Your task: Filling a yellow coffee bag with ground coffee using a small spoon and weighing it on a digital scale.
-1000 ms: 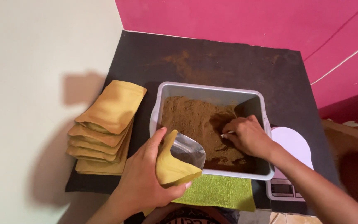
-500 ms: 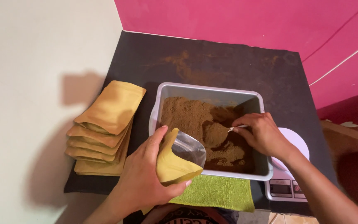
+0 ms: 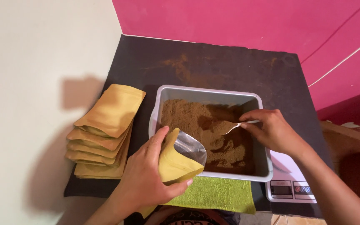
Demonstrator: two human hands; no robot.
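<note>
Holding an open yellow pouch (image 3: 176, 160) at the tub's (image 3: 163, 98) near rim, the left hand (image 3: 146, 183) tilts its mouth rightward toward the right hand (image 3: 273, 131), whose closed grip lifts a spoon (image 3: 238, 125) of brown powder (image 3: 192, 118) just beside it.

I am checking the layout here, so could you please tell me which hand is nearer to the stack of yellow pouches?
Left. The left hand holds an open pouch just right of the stack of yellow pouches; the right hand is across the tray, holding a spoon.
</note>
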